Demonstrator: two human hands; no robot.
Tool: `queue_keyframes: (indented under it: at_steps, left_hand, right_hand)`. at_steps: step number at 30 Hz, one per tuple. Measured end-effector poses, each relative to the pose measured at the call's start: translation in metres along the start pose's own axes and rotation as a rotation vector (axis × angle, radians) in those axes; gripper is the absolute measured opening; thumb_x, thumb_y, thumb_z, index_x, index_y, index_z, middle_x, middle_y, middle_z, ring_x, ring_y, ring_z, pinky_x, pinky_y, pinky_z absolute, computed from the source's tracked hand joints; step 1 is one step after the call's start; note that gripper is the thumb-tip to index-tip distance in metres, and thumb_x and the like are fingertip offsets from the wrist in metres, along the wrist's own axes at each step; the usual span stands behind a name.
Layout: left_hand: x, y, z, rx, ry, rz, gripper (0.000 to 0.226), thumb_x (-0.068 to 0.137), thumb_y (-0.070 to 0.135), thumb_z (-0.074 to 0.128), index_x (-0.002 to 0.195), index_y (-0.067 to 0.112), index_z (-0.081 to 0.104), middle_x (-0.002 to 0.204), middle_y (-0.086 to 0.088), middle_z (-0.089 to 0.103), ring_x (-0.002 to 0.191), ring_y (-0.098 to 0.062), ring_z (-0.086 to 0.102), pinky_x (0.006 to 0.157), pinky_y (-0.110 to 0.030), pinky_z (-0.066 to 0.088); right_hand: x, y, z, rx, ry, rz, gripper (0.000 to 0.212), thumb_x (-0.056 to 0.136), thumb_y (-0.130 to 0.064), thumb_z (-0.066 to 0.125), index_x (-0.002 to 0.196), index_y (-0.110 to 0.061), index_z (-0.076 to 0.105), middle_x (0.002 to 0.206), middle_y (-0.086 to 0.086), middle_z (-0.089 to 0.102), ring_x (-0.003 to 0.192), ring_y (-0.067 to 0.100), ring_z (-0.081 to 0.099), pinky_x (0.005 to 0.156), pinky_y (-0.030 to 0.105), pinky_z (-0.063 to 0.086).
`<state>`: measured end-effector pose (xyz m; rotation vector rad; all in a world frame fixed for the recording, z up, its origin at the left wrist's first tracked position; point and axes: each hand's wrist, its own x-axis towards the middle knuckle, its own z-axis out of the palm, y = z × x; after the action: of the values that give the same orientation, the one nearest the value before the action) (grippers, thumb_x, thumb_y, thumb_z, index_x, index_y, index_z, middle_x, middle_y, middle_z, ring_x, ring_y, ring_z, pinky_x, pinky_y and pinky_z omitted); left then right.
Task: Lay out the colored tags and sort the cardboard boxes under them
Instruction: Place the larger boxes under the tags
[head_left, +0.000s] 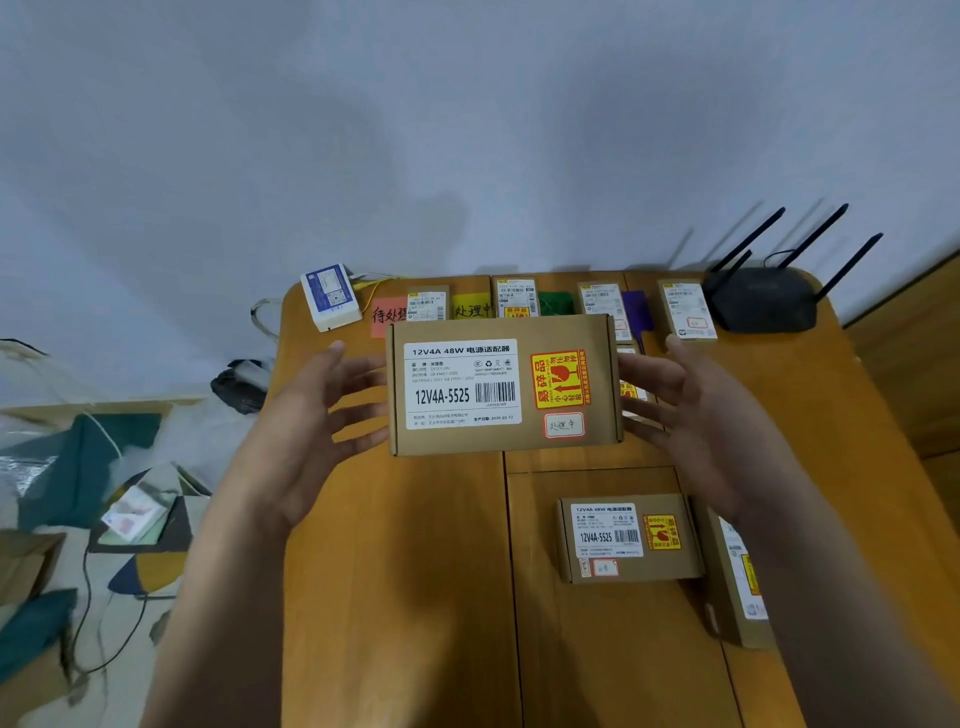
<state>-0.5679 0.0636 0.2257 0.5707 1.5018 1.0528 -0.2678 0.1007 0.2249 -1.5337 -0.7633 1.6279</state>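
I hold a cardboard box (504, 384) up over the wooden table (395, 571), label facing me, with my left hand (317, 415) on its left end and my right hand (696, 410) on its right end. Its small sticker carries handwritten characters in a red frame. Along the far edge lie a red tag (387, 314), a yellow tag (470, 309), a green tag (555, 302) and a purple tag (636, 309). Sorted boxes (685, 309) lie beside the tags. Another box (628, 538) lies near me on the right, and one more (732, 577) sits partly behind my right forearm.
A black router (763, 299) with several antennas stands at the far right corner. A white and blue device (330, 296) with cables sits at the far left corner. Bags and clutter (104, 493) cover the floor to the left. A wall rises behind the table.
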Motion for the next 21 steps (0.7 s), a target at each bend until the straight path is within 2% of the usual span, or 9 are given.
queue_keyframes:
  at_steps: [4, 13, 17, 19, 21]
  left_hand:
    - [-0.006, 0.006, -0.010, -0.019, -0.037, -0.032, 0.048, 0.100, 0.047, 0.040, 0.113, 0.014, 0.072, 0.107, -0.004, 0.067, 0.095, -0.023, 0.062, 0.083, -0.042, 0.054]
    - [0.003, -0.001, -0.010, -0.012, -0.045, -0.044, 0.049, 0.100, 0.048, 0.039, 0.116, 0.014, 0.070, 0.110, -0.005, 0.067, 0.098, -0.022, 0.063, 0.090, -0.045, 0.054]
    - [0.032, -0.029, 0.007, 0.011, 0.021, -0.054, 0.044, 0.102, 0.045, 0.038, 0.119, 0.016, 0.067, 0.118, -0.004, 0.066, 0.105, -0.023, 0.062, 0.093, -0.045, 0.052]
    - [0.057, -0.053, 0.018, 0.048, 0.041, -0.113, 0.044, 0.102, 0.043, 0.036, 0.122, 0.015, 0.063, 0.119, -0.004, 0.065, 0.105, -0.023, 0.061, 0.092, -0.044, 0.051]
    - [0.083, -0.081, 0.029, 0.081, 0.066, -0.207, 0.042, 0.102, 0.043, 0.036, 0.122, 0.014, 0.060, 0.118, -0.005, 0.063, 0.101, -0.024, 0.059, 0.089, -0.043, 0.048]
  right_hand:
    - [-0.009, -0.004, 0.000, -0.021, -0.026, 0.008, 0.050, 0.101, -0.047, 0.042, 0.129, -0.013, 0.065, 0.121, 0.003, 0.072, 0.113, 0.023, 0.064, 0.086, 0.034, 0.051]
    - [-0.002, 0.005, -0.003, -0.029, -0.052, -0.004, 0.049, 0.101, -0.046, 0.043, 0.136, -0.015, 0.059, 0.124, 0.002, 0.071, 0.115, 0.022, 0.064, 0.086, 0.033, 0.052]
    - [0.023, 0.023, -0.003, -0.069, -0.031, 0.047, 0.036, 0.102, -0.040, 0.045, 0.117, -0.018, 0.069, 0.120, 0.003, 0.072, 0.112, 0.023, 0.065, 0.095, 0.040, 0.052]
    - [0.046, 0.039, -0.002, -0.090, -0.014, 0.104, 0.030, 0.103, -0.038, 0.045, 0.109, -0.020, 0.069, 0.122, 0.005, 0.070, 0.114, 0.025, 0.063, 0.101, 0.045, 0.050]
    - [0.070, 0.059, -0.001, -0.111, -0.023, 0.178, 0.027, 0.103, -0.037, 0.046, 0.109, -0.020, 0.066, 0.123, 0.006, 0.068, 0.116, 0.027, 0.061, 0.105, 0.047, 0.048]
